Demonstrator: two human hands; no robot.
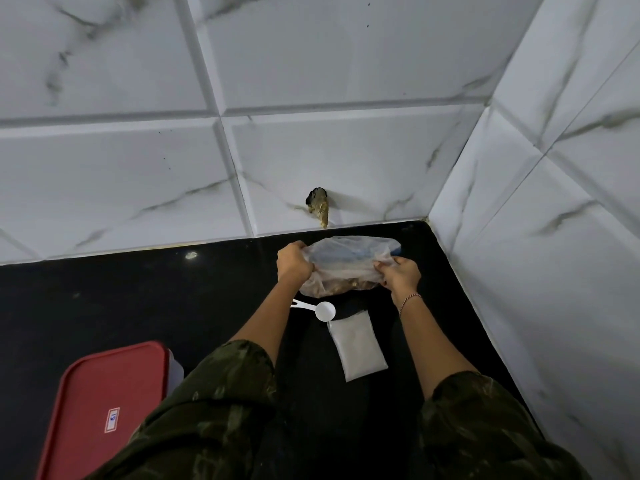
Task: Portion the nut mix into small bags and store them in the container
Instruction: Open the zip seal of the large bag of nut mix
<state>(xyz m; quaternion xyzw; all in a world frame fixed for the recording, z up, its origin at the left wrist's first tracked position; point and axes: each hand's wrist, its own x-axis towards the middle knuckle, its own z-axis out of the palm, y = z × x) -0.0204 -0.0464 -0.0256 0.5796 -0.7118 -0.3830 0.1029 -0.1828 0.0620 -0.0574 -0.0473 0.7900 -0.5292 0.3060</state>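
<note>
Tiles [311,64] of white, grey-veined marble pattern covered the back wall and the side wall on the right, and the two walls met in a corner. Below them lay a glossy black countertop [138,299], which ran back into that corner.

At the near left edge of the counter sat a container [114,403] with a red lid, a small label stuck on top. Part of it was hidden behind the person's dark patterned sleeves [214,393].

Near the back corner, a clear plastic bag [349,261] of nut mix was stretched between both hands. The brown nuts were gathered in its lower part, below the fingers. The left hand [294,263] gripped the bag's left end, its fingers curled tight around the bunched plastic. The right hand [401,273] pinched the right end, fingers folded over the film, with a thin bracelet [410,299] at the wrist. Whether the bag rested on the counter or hung just above it could not be told.

A flat stack of small bags [358,344] lay on the counter nearer the person, between the forearms. A white scoop [318,309] lay just beside its far end, bowl to the right.

On the back wall above the bag was a small dark, brownish patch [320,204].
</note>
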